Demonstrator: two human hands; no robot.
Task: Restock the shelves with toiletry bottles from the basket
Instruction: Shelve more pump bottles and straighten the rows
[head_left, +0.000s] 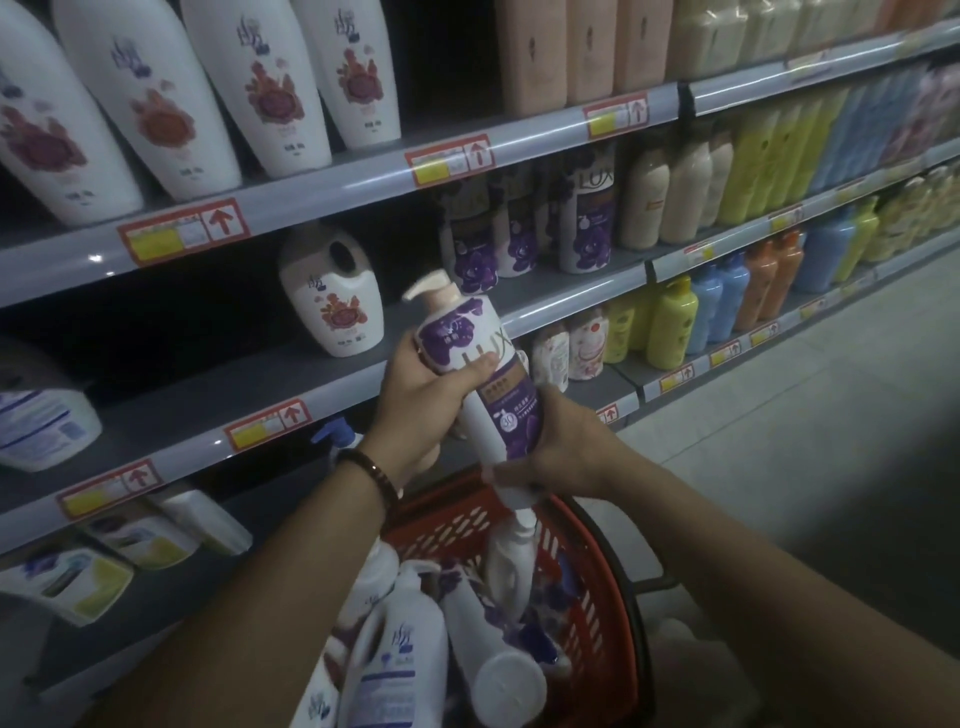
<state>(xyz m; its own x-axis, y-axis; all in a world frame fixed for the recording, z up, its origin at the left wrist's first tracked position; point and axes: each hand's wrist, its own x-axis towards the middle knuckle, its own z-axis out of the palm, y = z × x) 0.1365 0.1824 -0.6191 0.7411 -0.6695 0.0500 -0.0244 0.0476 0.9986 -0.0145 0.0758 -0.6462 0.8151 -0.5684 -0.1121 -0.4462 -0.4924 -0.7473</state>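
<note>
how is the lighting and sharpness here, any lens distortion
Head view: dim, corners fading to black, darkest lower right; tall white plastic bottles at upper left lean outward, wide-angle stretch; small glare on the grey metal shelf rail; the purple-and-white pump bottle gripped by the left hand and right hand reads sharp; far-right bottles blur.

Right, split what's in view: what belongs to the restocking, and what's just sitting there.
Belongs to the job:
- purple Lux bottle, gripped by the left hand and right hand
- red basket
- white bottles lying in it
- Lux row on the shelf, its likely spot

Just sitting there:
- flower-print bottles, top shelf
- yellow bottles
- blue bottles
</note>
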